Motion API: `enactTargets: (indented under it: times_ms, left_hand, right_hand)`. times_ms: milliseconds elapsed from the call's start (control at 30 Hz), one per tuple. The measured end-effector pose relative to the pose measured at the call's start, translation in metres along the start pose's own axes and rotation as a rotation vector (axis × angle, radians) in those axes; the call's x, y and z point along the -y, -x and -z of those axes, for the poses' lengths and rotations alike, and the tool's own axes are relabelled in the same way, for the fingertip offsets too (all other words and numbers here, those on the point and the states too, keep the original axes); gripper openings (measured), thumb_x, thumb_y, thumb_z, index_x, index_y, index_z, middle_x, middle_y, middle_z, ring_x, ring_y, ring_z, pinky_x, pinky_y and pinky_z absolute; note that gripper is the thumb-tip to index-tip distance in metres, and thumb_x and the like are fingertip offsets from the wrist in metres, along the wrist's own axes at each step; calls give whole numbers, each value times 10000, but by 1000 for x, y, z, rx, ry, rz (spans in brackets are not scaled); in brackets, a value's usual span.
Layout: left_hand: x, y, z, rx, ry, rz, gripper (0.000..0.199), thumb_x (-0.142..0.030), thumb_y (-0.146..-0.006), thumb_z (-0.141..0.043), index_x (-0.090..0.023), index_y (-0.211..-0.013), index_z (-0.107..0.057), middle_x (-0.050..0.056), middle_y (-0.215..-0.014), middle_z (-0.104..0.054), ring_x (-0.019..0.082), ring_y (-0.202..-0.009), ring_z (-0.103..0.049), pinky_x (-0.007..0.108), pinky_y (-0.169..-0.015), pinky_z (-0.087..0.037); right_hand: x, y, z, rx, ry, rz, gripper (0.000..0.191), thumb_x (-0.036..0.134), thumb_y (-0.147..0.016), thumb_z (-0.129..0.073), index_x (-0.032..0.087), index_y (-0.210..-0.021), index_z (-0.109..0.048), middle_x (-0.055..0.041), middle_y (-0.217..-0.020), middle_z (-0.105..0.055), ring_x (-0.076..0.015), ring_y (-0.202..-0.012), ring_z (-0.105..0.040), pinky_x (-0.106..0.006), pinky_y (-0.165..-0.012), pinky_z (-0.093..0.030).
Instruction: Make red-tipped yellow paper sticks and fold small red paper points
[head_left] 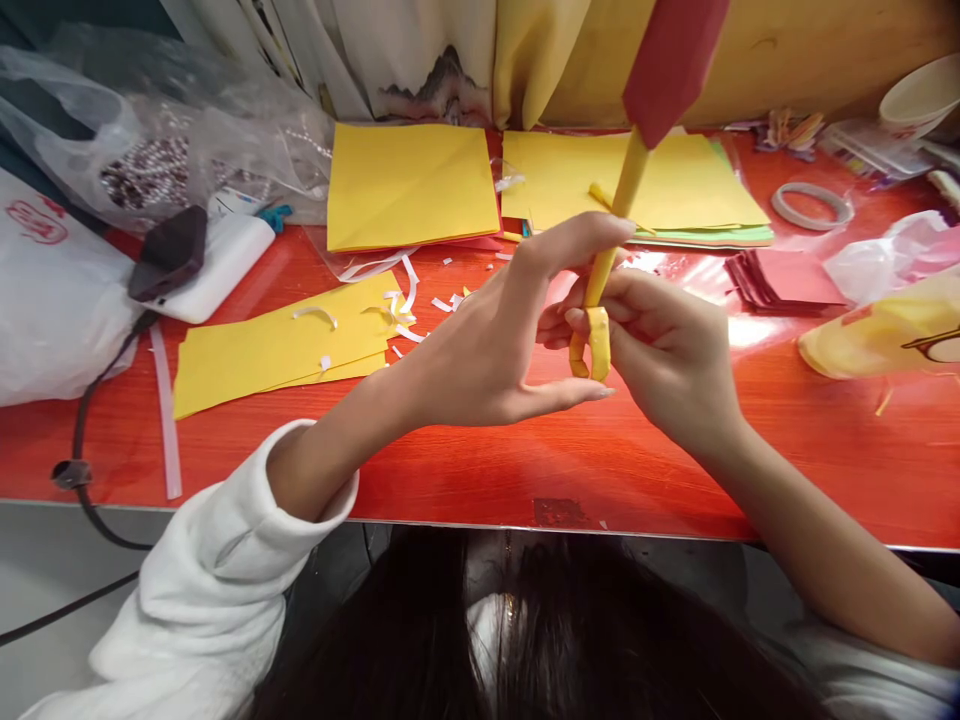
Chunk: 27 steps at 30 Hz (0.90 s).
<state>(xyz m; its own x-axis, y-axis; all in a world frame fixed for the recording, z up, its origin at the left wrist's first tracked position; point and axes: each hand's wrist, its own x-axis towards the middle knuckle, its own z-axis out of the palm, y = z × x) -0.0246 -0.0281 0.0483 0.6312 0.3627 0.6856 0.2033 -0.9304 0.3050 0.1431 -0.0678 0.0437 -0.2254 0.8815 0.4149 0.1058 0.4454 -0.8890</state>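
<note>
Holds a yellow paper rod (630, 180) in the right hand (671, 345), pinched narrowly between thumb and fingers close to its near end, with a yellow loop (599, 345) at that end, beside the thumb, and a red pointed piece (675, 70) at the far end. Tilts the rod toward the far right. Spreads the left hand (484, 335) wide, just left of the rod, with index fingertip over the rod and thumb near the loop; cannot tell contact from mere overlap. Has in front, on the red table (465, 470), yellow strips (277, 340) to the left, yellow sheets (412, 185) on the far side, red paper pieces (787, 280) and a tape roll (814, 206) to the right
</note>
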Motion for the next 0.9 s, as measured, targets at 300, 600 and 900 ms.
enactTargets:
  times_ms: [300,600,900]
  left_hand:
    - [6,-1,11,-156,-322,-239,197,-220,-840,-517,-272,-1023,-569,20,-1068,-560,206,-1005,-591,408,-798,-519]
    - [13,10,3,-103,-157,-147,174,-316,-823,-579,-324,-997,-583,-24,-882,-638,168,-752,-648,359,-668,-514]
    - [5,8,-5,-313,-113,-78,180,-284,-792,-617,-276,-971,-609,-9,-893,-671,147,-789,-625,305,-691,-516]
  right_hand:
    - [2,-1,0,-23,63,-14,132,179,-864,-511,209,-886,-638,11,-723,-600,-115,-676,-578,-254,-604,-503]
    - [3,1,-2,-9,135,-11,124,182,-855,-501,204,-908,-611,-8,-769,-597,-128,-706,-569,-256,-587,-487]
    - [0,2,-3,-55,250,65,128,242,-866,-518,236,-959,-606,6,-794,-611,-118,-706,-584,-238,-582,-504]
